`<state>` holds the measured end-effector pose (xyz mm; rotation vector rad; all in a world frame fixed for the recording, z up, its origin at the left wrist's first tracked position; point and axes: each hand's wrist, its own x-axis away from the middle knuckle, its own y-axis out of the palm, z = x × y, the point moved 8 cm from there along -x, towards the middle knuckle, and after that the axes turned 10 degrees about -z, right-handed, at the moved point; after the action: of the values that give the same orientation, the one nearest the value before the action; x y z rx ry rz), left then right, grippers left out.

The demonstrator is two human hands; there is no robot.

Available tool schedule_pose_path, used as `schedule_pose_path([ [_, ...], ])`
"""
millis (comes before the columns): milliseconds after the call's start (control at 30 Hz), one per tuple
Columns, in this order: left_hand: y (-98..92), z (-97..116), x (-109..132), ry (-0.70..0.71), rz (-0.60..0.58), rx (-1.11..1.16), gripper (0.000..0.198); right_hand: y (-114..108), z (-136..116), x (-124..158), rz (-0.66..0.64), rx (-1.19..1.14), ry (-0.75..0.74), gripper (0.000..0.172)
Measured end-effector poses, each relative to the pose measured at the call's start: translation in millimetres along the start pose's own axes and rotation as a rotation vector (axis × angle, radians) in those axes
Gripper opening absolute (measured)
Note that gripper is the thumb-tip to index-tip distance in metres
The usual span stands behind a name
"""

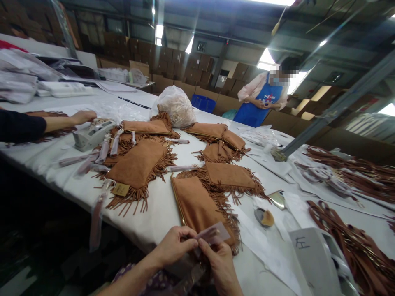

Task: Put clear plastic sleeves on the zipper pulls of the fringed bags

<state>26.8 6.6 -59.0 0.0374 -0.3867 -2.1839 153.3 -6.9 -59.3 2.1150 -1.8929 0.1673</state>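
My left hand (174,246) and my right hand (219,263) meet at the table's near edge, both pinching a small pale paper tag (213,233). Right behind my fingers lies a tan suede fringed bag (197,205) with a gold edge along its left side. More fringed bags of the same kind lie further back: one at centre left (138,162) with a small card tag, one at centre (230,174), others behind them (146,126).
A co-worker's hand (82,116) in a dark sleeve reaches in from the left beside a grey tape dispenser (92,133). A person in a blue apron (262,102) stands at the back. A stuffed plastic bag (176,106), brown straps (354,242) and a white dispenser (314,255) are on the table.
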Motion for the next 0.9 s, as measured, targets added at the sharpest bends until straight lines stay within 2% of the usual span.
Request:
schedule_pose_path([
  [200, -6.4, -2, -1, -0.043, 0.105, 0.013, 0.023, -2, -13, 2, -0.045, 0.104, 0.009, 0.042],
  [367, -2.3, 16, 4, 0.094, 0.186, -0.403, 0.015, 4, -22, -2, -0.146, 0.142, 0.007, 0.041],
  [467, 1.6, 21, 7, 0.156, 0.207, -0.506, 0.018, 5, -14, -4, -0.122, 0.153, 0.045, 0.037],
  [567, -2.6, 21, 7, 0.138, 0.228, -0.455, 0.018, 0, -9, -5, -0.067, 0.140, 0.047, 0.039],
  [733, 1.6, 14, -1, 0.047, 0.115, -0.344, 0.017, 0, -12, -4, -0.076, 0.093, 0.014, 0.035],
  [900, 13.5, -9, -3, -0.053, 0.094, -0.122, 0.024, -2, -7, -2, -0.040, 0.035, 0.010, 0.036],
])
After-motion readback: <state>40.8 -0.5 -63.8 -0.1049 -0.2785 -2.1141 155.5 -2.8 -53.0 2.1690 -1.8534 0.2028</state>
